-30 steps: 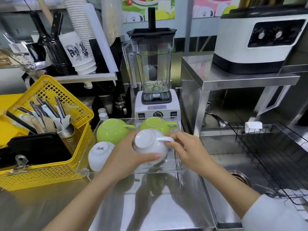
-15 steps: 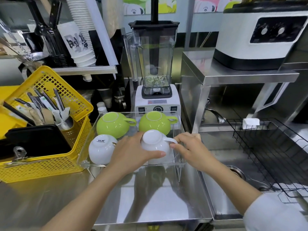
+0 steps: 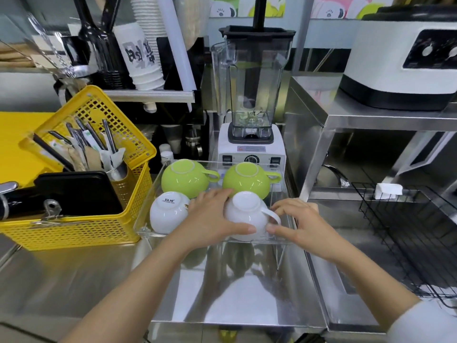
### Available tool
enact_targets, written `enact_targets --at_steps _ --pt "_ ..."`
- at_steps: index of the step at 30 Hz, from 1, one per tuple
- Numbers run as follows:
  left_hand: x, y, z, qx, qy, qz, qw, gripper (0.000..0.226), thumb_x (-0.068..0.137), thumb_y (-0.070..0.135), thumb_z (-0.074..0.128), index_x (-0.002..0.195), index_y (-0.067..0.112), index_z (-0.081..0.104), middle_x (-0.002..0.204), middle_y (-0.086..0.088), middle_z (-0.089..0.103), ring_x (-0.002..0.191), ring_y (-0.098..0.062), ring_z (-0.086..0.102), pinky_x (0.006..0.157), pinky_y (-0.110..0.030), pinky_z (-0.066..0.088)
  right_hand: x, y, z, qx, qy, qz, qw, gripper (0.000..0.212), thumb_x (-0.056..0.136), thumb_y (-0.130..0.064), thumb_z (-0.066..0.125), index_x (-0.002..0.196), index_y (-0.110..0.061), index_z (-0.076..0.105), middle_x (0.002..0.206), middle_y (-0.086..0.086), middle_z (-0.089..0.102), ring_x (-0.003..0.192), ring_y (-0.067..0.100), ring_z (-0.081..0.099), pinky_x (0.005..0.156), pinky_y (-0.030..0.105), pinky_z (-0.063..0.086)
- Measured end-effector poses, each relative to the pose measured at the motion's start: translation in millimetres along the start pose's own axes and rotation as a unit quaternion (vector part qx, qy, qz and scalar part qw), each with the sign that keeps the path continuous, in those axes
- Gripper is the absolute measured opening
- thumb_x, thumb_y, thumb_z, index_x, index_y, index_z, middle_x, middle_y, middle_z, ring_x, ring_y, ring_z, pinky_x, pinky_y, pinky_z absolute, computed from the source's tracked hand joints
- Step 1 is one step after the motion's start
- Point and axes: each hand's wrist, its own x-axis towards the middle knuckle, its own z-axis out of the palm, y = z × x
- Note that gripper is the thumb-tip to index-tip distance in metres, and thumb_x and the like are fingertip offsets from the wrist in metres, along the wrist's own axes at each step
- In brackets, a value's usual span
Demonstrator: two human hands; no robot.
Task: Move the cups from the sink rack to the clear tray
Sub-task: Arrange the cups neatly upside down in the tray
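A clear tray (image 3: 146, 214) stands on the steel counter and holds several upside-down cups. Two green cups (image 3: 184, 178) (image 3: 247, 180) sit at its back, a white cup (image 3: 167, 214) at front left. A second white cup (image 3: 244, 214) rests upside down at front right, handle to the right. My left hand (image 3: 210, 219) wraps its left side, thumb along the front. My right hand (image 3: 296, 221) touches the handle with fingertips and thumb. The black wire sink rack (image 3: 408, 231) at right shows no cups.
A yellow basket (image 3: 81, 229) with cutlery and a black tray stands left of the clear tray. A blender (image 3: 251, 100) is right behind it. A steel shelf with a white appliance (image 3: 405, 58) rises at right, above the sink (image 3: 329, 268).
Both hands lowered the tilted white cup into the tray's front right spot, where it now rests upside down. The camera moved closer and lower.
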Motion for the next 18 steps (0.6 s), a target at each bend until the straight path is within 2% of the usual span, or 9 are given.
enact_targets --at_steps 2,4,5,6,8,10,14,18 --pt "-4 -7 -10 -0.052 0.025 0.016 0.998 0.076 0.070 0.053 0.069 0.135 0.029 0.038 0.142 0.002 0.041 0.130 -0.018 0.033 0.110 -0.039 0.026 1 -8 -7 -0.009 0.017 0.003 1.000 0.021 0.074 -0.032 0.072 0.088 -0.019 0.064 0.101 -0.018 0.056 0.110 0.009 0.048 0.103 0.039 0.026" --pt "-10 -19 -28 -0.102 0.073 0.032 0.992 0.056 0.075 0.044 0.069 0.125 0.031 0.048 0.130 0.009 0.050 0.115 -0.004 0.044 0.099 -0.021 0.033 2 -19 -12 -0.021 0.066 -0.020 0.997 0.022 0.075 -0.028 0.072 0.091 -0.016 0.063 0.102 -0.008 0.061 0.108 0.014 0.051 0.099 0.036 0.025" --pt "-12 -27 -37 -0.114 0.091 0.029 0.989 0.050 0.076 0.040 0.070 0.121 0.033 0.050 0.125 0.012 0.051 0.109 -0.001 0.047 0.093 -0.016 0.035 3 -26 -13 -0.036 0.088 -0.040 0.995 0.020 0.077 -0.026 0.071 0.091 -0.015 0.063 0.101 -0.003 0.063 0.106 0.017 0.053 0.095 0.034 0.024" --pt "-14 -36 -46 -0.112 0.099 0.015 0.989 0.051 0.076 0.036 0.071 0.122 0.031 0.050 0.125 0.012 0.050 0.109 -0.003 0.047 0.092 -0.019 0.036 6 -34 -11 -0.057 0.101 -0.063 0.991 0.016 0.079 -0.023 0.069 0.090 -0.014 0.064 0.098 0.000 0.065 0.102 0.019 0.056 0.090 0.031 0.024" --pt "-15 -55 -59 -0.077 0.088 -0.019 0.993 0.063 0.075 0.032 0.073 0.130 0.026 0.044 0.134 0.006 0.047 0.123 -0.015 0.041 0.099 -0.030 0.033 13 -51 -3 -0.101 0.100 -0.111 0.984 0.010 0.082 -0.021 0.065 0.084 -0.012 0.066 0.091 0.002 0.068 0.093 0.024 0.059 0.082 0.030 0.023" --pt "-17 -71 -67 -0.044 0.059 -0.041 0.996 0.073 0.072 0.030 0.076 0.135 0.024 0.039 0.141 0.001 0.041 0.130 -0.018 0.035 0.100 -0.032 0.030 23 -66 10 -0.162 0.074 -0.157 0.971 0.015 0.083 -0.022 0.060 0.080 -0.011 0.068 0.085 0.004 0.069 0.086 0.026 0.059 0.079 0.032 0.020" --pt "-21 -84 -63 -0.069 0.026 -0.058 0.996 0.079 0.067 0.025 0.080 0.135 0.023 0.039 0.140 0.000 0.040 0.127 -0.016 0.038 0.099 -0.028 0.030 46 -85 42 -0.295 0.023 -0.198 0.935 0.019 0.086 -0.019 0.053 0.082 -0.011 0.069 0.089 0.006 0.066 0.091 0.028 0.052 0.086 0.038 0.021" --pt "-23 -83 -53 -0.032 0.087 -0.049 0.995 0.077 0.062 0.030 0.083 0.129 0.019 0.046 0.125 -0.003 0.050 0.120 -0.022 0.045 0.091 -0.027 0.033 65 -97 62 -0.365 -0.008 -0.179 0.914 0.014 0.085 -0.015 0.053 0.085 -0.010 0.066 0.093 0.008 0.064 0.098 0.030 0.050 0.090 0.042 0.024"
